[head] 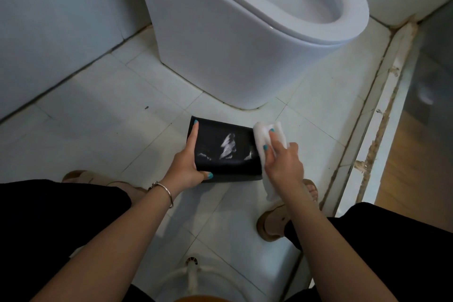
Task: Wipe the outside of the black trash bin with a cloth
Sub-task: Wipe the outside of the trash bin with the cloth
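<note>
bin (226,152) lies on its side on the floor (103,130) before the toilet (232,39) | our left hand (187,167) grips its left end | our right hand (284,162) clutches the cloth (263,138) against its right end

A: Bin (225,149) finish?
B: Black, matt, white smears on it. Cloth (268,140) soft, white.
A: Surroundings?
B: Toilet (245,39) glossy white ceramic. Floor tiles (98,117) smooth, pale.
</note>
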Demonstrator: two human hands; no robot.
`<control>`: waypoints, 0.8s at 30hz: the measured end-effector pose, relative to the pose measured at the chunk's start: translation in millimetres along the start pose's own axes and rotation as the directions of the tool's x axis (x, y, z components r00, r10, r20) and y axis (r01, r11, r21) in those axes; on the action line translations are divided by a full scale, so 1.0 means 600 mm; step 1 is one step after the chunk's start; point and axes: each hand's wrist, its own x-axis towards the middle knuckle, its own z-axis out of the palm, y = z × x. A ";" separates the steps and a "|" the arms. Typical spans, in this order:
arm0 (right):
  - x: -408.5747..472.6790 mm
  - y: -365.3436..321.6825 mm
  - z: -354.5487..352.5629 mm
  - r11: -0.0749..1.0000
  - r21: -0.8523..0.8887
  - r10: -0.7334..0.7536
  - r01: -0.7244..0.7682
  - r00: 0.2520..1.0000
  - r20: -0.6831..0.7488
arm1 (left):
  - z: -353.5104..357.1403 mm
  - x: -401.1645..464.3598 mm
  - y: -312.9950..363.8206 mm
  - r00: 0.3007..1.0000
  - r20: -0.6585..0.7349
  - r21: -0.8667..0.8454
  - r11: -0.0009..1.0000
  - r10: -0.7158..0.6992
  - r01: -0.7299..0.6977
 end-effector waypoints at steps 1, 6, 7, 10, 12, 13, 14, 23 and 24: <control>0.004 0.003 -0.001 0.999 0.022 0.047 -0.046 0.999 -0.017 | -0.001 0.002 0.000 1.000 -0.004 0.000 1.000 0.006 -0.006; -0.027 -0.036 0.025 0.988 0.094 0.127 -0.122 0.990 -0.056 | 0.007 0.000 -0.002 0.999 -0.008 -0.009 0.999 0.035 -0.035; -0.035 -0.042 0.030 0.989 0.107 0.103 -0.097 0.994 -0.047 | 0.006 -0.001 -0.003 0.999 -0.006 -0.019 0.999 0.040 -0.040; -0.042 -0.036 0.029 0.993 0.113 -0.016 0.016 1.000 0.003 | -0.002 -0.003 -0.011 0.999 0.015 -0.076 0.996 0.044 -0.042; -0.028 -0.013 0.015 0.993 0.111 -0.035 0.031 0.999 0.030 | -0.010 -0.001 -0.011 0.997 0.044 -0.084 0.995 0.058 -0.055; -0.019 0.000 0.008 0.994 0.105 -0.018 0.015 0.999 0.029 | -0.012 0.001 -0.010 0.997 0.054 -0.080 0.995 0.063 -0.059; -0.010 0.011 0.002 0.994 0.112 0.019 -0.021 1.000 0.020 | -0.013 0.003 -0.009 0.996 0.061 -0.077 0.995 0.067 -0.062; -0.031 -0.024 0.022 0.990 0.097 0.111 -0.106 0.993 -0.045 | -0.006 0.003 -0.015 0.997 0.032 -0.100 0.993 0.073 -0.069; -0.041 -0.035 0.026 0.996 0.074 0.044 -0.041 0.998 -0.043 | -0.004 0.003 -0.015 0.997 0.026 -0.101 0.992 0.073 -0.070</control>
